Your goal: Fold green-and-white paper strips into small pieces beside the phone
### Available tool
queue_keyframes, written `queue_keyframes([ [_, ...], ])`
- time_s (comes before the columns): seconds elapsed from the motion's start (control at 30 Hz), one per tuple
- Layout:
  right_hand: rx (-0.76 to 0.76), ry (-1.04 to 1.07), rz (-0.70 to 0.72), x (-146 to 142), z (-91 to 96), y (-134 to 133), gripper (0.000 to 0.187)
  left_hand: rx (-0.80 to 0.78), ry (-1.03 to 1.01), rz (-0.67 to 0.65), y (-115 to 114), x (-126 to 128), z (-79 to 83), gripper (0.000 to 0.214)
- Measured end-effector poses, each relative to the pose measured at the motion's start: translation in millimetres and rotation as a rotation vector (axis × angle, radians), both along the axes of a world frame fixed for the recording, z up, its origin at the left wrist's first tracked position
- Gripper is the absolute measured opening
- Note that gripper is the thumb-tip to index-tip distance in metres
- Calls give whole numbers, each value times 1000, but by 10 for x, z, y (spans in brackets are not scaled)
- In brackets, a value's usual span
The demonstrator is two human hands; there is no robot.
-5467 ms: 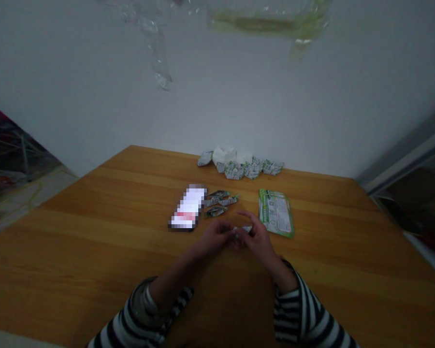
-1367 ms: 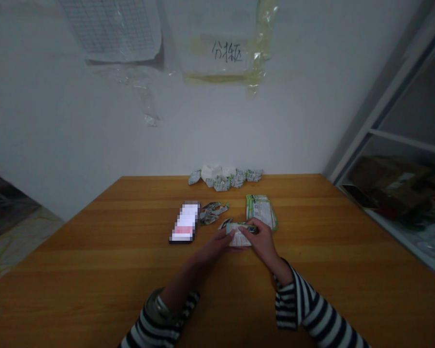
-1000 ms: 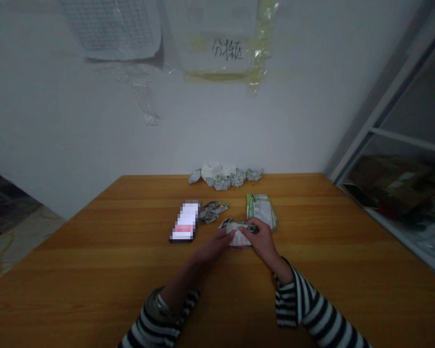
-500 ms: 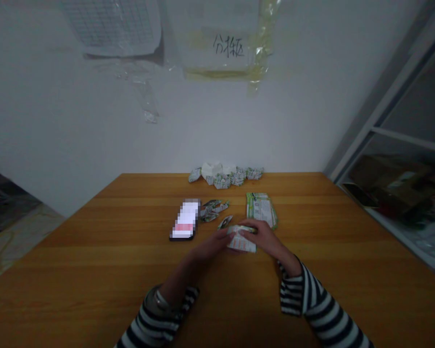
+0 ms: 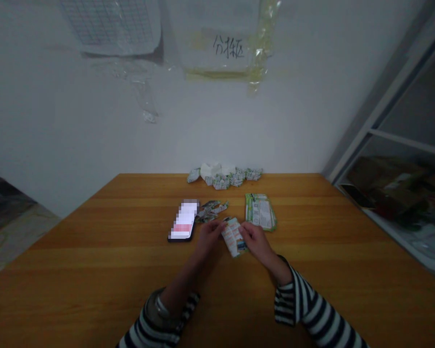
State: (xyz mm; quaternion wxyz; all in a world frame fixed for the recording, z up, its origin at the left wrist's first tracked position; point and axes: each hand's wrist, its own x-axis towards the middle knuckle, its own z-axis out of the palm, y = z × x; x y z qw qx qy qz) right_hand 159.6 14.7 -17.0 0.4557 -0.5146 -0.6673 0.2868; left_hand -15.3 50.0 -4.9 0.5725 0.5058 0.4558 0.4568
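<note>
A flattened printed wrapper (image 5: pixel 233 237) in white and orange stands tilted between my hands, low over the wooden table. My left hand (image 5: pixel 209 237) pinches its left edge, and my right hand (image 5: pixel 255 243) pinches its right edge. Just beyond my left hand lie several small folded foil wrappers (image 5: pixel 210 210). A stack of flat green-and-white packets (image 5: pixel 260 211) lies beyond my right hand. A smartphone (image 5: pixel 183 220) with a blurred screen lies left of my left hand.
A row of folded wrappers and white crumpled paper (image 5: pixel 221 178) lines the table's far edge against the wall. A paper sign (image 5: pixel 228 47) hangs taped above. Metal shelving (image 5: pixel 395 145) holding brown items stands to the right.
The wrapper has turned from lying crosswise to nearly upright, and my hands have moved slightly apart. The small folded piece near my left hand is now mostly hidden.
</note>
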Motion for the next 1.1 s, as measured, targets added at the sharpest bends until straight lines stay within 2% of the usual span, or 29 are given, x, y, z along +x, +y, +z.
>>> queue_keyframes([
  [0.1,-12,68,-29,-49,-45,-11,35,-34,-74,10,-31,16,32,46],
  [0.23,-14,125,-93,-68,-75,-28,34,-128,-56,-158,-47,54,16,52],
  [0.4,-3,213,-127,-99,-133,-19,35,-33,25,-122,-31,63,-93,51],
  [0.5,18,296,-214,-117,-153,-7,36,-14,42,-283,-28,60,-125,49],
  [0.57,31,329,-246,-128,-154,1,36,15,111,-321,-28,58,-116,46],
  [0.67,30,358,-230,-142,-163,16,38,85,205,-220,-36,68,-78,42],
  [0.73,14,389,-234,-150,-180,32,38,94,181,-202,-52,85,-59,42],
  [0.83,-20,456,-237,-155,-197,57,36,19,110,-246,-79,106,-58,47],
  [0.93,-11,512,-188,-136,-162,72,29,-47,103,-205,-72,74,-68,48],
  [1.0,14,505,-129,-93,-115,77,33,-105,73,-204,-43,16,-62,48],
  [1.1,82,404,14,3,-60,89,40,-237,4,-288,2,-72,-29,45],
])
